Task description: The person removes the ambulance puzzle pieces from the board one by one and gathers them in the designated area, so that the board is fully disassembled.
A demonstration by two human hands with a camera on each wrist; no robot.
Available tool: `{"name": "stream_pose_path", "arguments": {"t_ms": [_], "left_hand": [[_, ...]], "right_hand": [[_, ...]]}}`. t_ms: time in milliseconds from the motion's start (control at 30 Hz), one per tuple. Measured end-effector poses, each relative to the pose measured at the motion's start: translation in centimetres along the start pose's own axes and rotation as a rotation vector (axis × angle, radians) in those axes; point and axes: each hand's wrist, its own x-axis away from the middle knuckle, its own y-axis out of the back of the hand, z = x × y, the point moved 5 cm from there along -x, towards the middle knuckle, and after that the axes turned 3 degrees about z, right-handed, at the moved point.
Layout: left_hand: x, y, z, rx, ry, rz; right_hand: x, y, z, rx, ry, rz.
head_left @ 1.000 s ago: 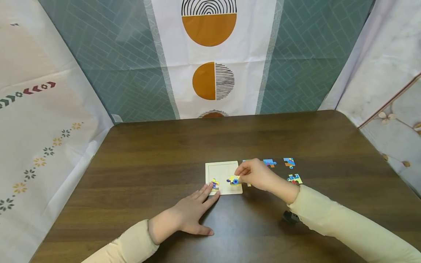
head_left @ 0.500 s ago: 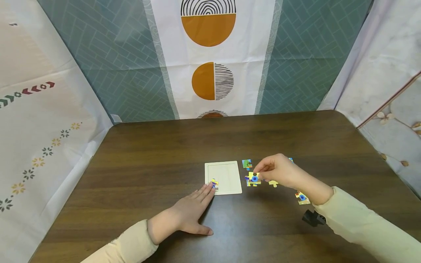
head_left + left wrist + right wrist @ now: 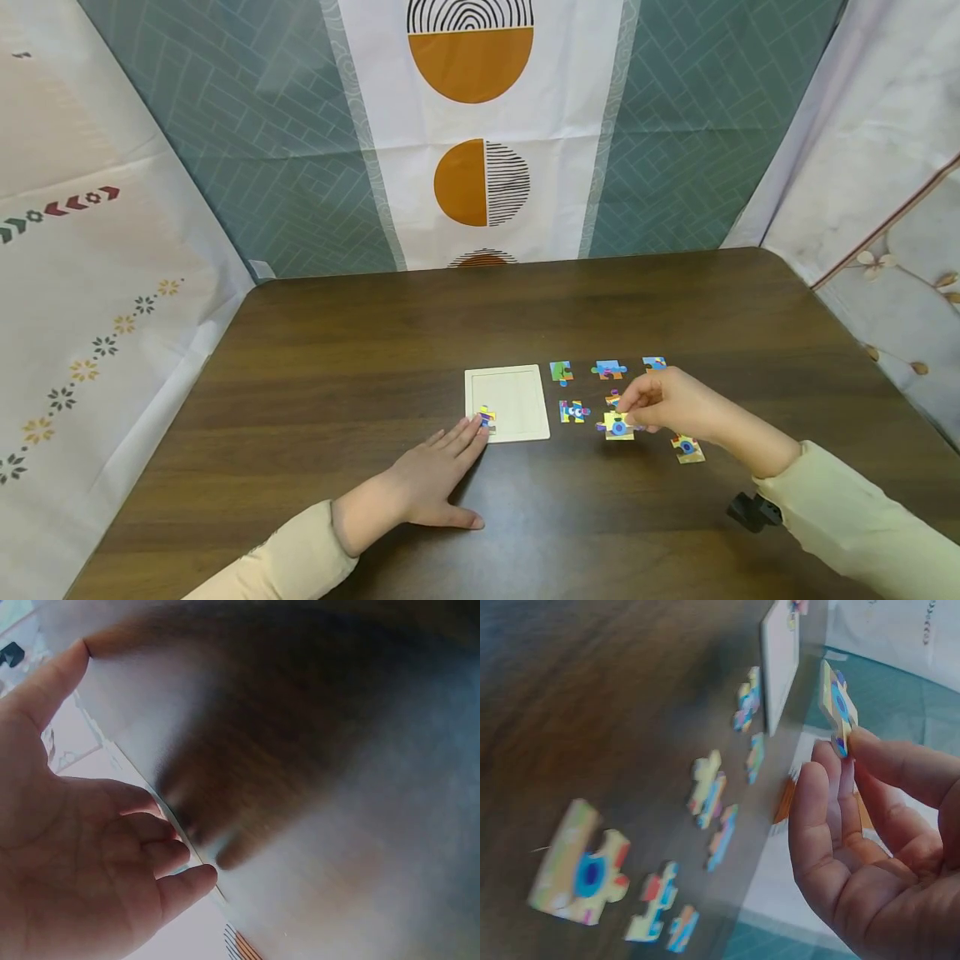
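Between thumb and fingertips, my right hand (image 3: 682, 408) pinches a yellow jigsaw puzzle piece (image 3: 618, 427) with a blue wheel on it. The right wrist view shows this held puzzle piece (image 3: 838, 705) tilted above the table. My left hand (image 3: 416, 483) lies with extended fingers at the lower left corner of a pale square puzzle tray (image 3: 513, 404). A small yellow and purple puzzle piece (image 3: 487, 417) sits in that corner, partly covered by the fingertips. In the left wrist view, the left hand (image 3: 97, 847) touches the tray's edge.
Several loose pieces lie right of the tray: a green one (image 3: 561, 372), a blue one (image 3: 608, 369), one with eyes (image 3: 573, 412) and a corner piece with a wheel (image 3: 687, 449). Others are partly hidden by the right hand. The brown table (image 3: 360, 350) has fabric hangings behind it.
My right hand has carried the wheel puzzle piece rightward from above the tray to over the loose pieces. The left hand stays in place at the tray corner.
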Motion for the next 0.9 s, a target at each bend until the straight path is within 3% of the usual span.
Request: {"name": "stream_pose_path", "arguments": {"t_ms": [500, 900], "left_hand": [[0.1, -0.2, 0.3, 0.062, 0.030, 0.007], [0.1, -0.3, 0.5, 0.035, 0.026, 0.019]], "right_hand": [[0.5, -0.4, -3.7, -0.028, -0.029, 0.081], [0.4, -1.2, -4.6, 0.001, -0.034, 0.088]]}}
